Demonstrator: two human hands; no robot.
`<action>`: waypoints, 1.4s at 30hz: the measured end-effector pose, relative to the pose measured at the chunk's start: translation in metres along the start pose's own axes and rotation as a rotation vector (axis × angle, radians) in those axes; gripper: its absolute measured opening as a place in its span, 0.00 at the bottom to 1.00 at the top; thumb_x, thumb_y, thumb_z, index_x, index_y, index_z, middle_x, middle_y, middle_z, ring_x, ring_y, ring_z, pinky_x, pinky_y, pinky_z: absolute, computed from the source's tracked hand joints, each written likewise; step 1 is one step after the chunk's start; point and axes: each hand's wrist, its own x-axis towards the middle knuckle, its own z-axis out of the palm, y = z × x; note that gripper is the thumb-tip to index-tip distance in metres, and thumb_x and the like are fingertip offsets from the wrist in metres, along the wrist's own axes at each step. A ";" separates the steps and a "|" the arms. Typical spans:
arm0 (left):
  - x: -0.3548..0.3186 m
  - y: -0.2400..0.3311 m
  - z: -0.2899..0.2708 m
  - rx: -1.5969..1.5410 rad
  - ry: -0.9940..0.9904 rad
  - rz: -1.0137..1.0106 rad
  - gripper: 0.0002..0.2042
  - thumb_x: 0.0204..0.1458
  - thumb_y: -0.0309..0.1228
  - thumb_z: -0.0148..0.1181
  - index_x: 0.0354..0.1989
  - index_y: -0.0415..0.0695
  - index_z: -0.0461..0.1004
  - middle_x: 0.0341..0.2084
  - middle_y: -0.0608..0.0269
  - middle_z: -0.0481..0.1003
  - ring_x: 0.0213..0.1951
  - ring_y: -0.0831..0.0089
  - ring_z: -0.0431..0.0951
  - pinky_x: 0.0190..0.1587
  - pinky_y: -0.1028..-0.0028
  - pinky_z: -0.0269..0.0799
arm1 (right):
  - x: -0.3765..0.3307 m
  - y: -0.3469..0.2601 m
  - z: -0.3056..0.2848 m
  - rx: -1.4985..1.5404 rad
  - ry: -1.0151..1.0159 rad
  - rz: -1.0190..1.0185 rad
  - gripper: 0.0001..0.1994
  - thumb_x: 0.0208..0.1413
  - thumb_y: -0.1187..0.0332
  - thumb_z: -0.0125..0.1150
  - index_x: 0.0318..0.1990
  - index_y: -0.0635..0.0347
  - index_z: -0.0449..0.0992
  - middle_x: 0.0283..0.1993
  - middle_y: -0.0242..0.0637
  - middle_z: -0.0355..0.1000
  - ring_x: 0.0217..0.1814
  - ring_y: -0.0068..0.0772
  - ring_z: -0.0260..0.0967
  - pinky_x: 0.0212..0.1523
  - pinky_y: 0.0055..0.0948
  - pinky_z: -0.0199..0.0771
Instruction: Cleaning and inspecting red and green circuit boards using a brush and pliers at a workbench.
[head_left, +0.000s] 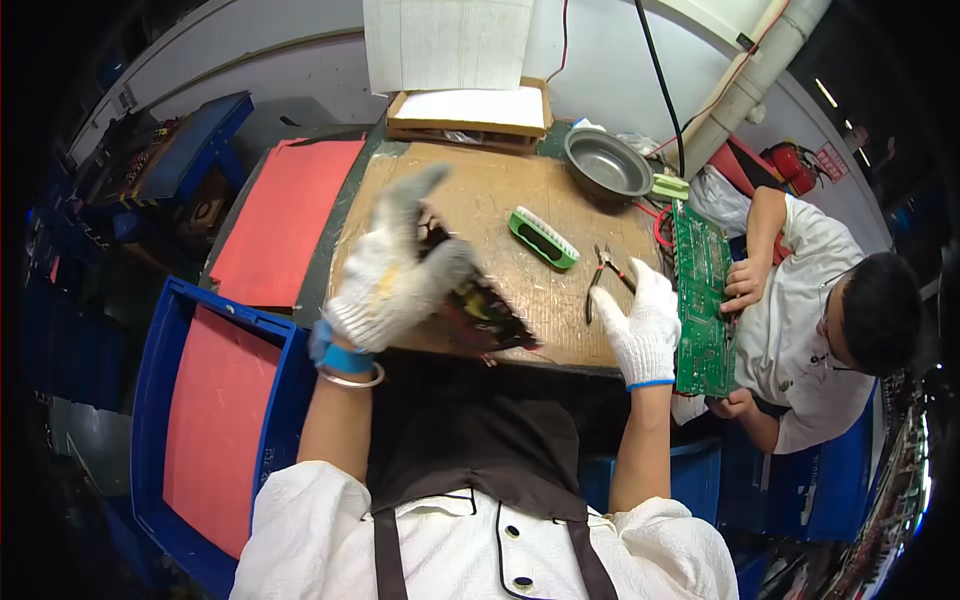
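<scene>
My left hand (395,285), in a white knit glove with grey fingertips, is smeared by motion. It grips a dark circuit board (490,310) that tilts over the near edge of the worktop; the board runs between thumb and fingers, and its parts are blurred. My right hand (645,325), gloved in white, is open by the right edge, thumb and fingers apart. Beside its fingertips lie cutting pliers (605,268) with dark handles, jaws pointing away from me. Farther off is a green brush (543,238) with pale bristles.
Cardboard covers the worktop (480,190). A grey metal bowl (607,165) and a shallow cardboard box (470,110) stand at the back. At left are a red sheet (285,220) and a blue bin (285,380). A co-worker (820,320) at right holds a green circuit board (703,300).
</scene>
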 end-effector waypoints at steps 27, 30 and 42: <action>-0.038 -0.148 0.067 -0.950 0.187 -0.465 0.21 0.66 0.51 0.59 0.39 0.42 0.79 0.32 0.67 0.81 0.32 0.80 0.80 0.37 0.74 0.79 | -0.020 0.031 0.021 -0.010 -0.017 0.229 0.24 0.54 0.67 0.62 0.58 0.68 0.74 0.49 0.52 0.78 0.50 0.43 0.78 0.55 0.37 0.76; -0.037 -0.135 0.065 -1.045 0.187 -0.511 0.19 0.66 0.49 0.61 0.40 0.42 0.78 0.33 0.66 0.80 0.35 0.79 0.80 0.38 0.73 0.79 | -0.038 0.014 0.020 0.169 -0.009 0.069 0.23 0.54 0.70 0.67 0.57 0.66 0.75 0.49 0.45 0.77 0.49 0.37 0.76 0.55 0.33 0.75; -0.043 -0.139 0.067 -1.103 0.218 -0.502 0.17 0.66 0.45 0.62 0.43 0.41 0.79 0.35 0.65 0.81 0.36 0.79 0.81 0.38 0.73 0.79 | 0.000 -0.034 0.035 -0.325 -0.079 -0.330 0.29 0.49 0.54 0.74 0.59 0.46 0.75 0.51 0.42 0.71 0.51 0.49 0.71 0.50 0.48 0.70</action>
